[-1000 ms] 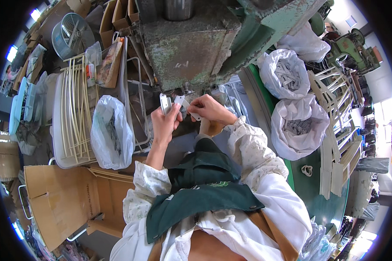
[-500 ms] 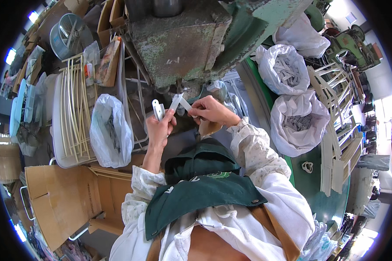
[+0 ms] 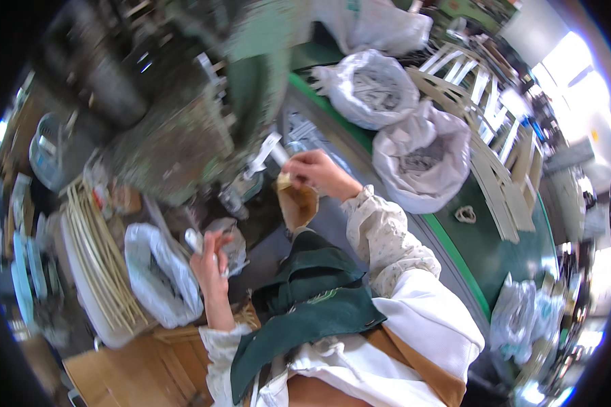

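Left hand (image 3: 212, 263): gripping pale piece (image 3: 193, 239) | right hand (image 3: 314, 173): pinching white strip (image 3: 279, 155) | machine (image 3: 173, 149) ahead

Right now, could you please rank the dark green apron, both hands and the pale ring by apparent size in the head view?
1. Dark green apron
2. Left hand and right hand: too alike to rank
3. Pale ring

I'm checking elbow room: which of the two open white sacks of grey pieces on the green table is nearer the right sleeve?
The lower white plastic sack, beside the pale patterned sleeve; the upper sack sits farther away.
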Available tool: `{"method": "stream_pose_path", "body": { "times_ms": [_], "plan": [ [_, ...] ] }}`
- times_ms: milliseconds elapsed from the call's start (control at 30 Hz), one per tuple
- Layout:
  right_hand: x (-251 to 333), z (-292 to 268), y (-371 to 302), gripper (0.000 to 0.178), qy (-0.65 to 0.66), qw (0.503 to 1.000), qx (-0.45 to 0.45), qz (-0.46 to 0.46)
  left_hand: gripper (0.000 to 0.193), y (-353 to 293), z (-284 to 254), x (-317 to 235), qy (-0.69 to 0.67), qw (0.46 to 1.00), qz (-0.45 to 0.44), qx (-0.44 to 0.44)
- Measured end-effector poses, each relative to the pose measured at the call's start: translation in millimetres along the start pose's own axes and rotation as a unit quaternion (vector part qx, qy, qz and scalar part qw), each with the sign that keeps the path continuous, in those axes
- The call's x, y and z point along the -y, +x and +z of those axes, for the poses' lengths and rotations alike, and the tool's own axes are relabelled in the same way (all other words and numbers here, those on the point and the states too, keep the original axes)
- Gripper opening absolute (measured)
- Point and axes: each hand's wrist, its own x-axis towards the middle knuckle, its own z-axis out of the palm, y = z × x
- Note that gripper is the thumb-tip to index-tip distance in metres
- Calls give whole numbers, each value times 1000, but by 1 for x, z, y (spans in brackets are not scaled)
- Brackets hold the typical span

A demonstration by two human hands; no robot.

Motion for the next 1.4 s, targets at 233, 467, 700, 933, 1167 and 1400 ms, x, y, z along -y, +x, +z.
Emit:
{"method": "stream_pose_path", "body": {
  "times_ms": [233,467,700,933,1167,1400],
  "plan": [
    [-6,-230,20,30,23,948,-316,-7,29,-16,17,25,17,997,-62,45],
    [-105,-353,-113,14,-589,707,-380,96,25,-7,1,45,0,996,-91,7],
    [-199,-320,-63,38,-624,653,-388,183,26,1,74,49,28,990,-117,75],
    [-212,-323,-27,38,-660,612,-436,16,26,-11,100,63,43,988,-133,69],
    [-252,-393,-28,39,-600,731,-318,-67,27,-13,93,62,36,992,-115,26],
    [-186,-372,-75,32,-620,758,-202,-6,26,-25,66,74,14,994,-108,-23]
  ]
}}
